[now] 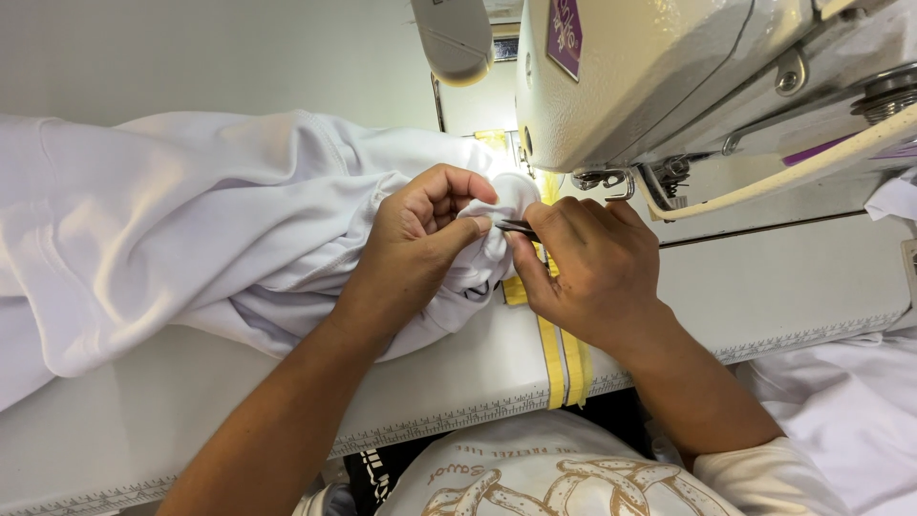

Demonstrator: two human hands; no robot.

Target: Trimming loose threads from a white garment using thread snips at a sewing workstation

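left hand point(420, 234) pinches a fold of white cloth point(191, 229) taut so right hand point(592, 268), fingers pressed on tweezers point(516, 226), can pick at it beside the sewing machine point(669, 76)

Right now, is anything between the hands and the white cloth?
Nothing visible. The left hand pinches the white cloth directly, and the right hand puts a thin dark tool against it.

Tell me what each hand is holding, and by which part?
The left hand pinches a bunched fold of the white garment. The right hand holds a small dark metal tool, perhaps tweezers, by its rear; only its tip shows.
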